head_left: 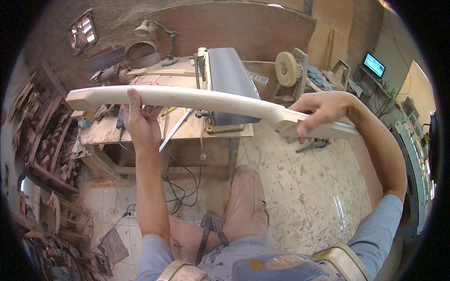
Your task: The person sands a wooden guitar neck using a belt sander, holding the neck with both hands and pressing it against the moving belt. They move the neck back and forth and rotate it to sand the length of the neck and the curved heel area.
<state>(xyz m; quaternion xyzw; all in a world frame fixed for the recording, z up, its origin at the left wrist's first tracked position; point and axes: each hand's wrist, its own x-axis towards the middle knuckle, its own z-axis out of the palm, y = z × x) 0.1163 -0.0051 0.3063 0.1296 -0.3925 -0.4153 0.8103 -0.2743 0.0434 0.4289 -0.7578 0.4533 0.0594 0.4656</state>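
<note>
A tiled floor, marked with pale dust and darker spots, spreads under the person's legs and off to the right. Across the back stands a wide brown board. In front of it is a wooden workbench, with a belt sander at its right-hand side, its grey belt facing up and toward the person.

The long, pale, curved wooden piece is raised in front of the person, lying across the view from left to right. Its left part shows before the bench, its middle crosses the lower part of the sander, and its right end is over the floor. That end has a stepped, thicker shoulder before a straighter tip.

A round, cream-coloured wheel stands on a frame beyond the piece, right of the sander. The right hand is bent over the right end, partly closed around it, thumb on the near side. The left hand supports the piece from below near its left end, half open, one digit up across the near face; the other fingers are partly hidden, so their exact contact is hard to tell.

A lit monitor sits far right; a desk lamp rises behind the bench. Dark cables trail beneath it.
</note>
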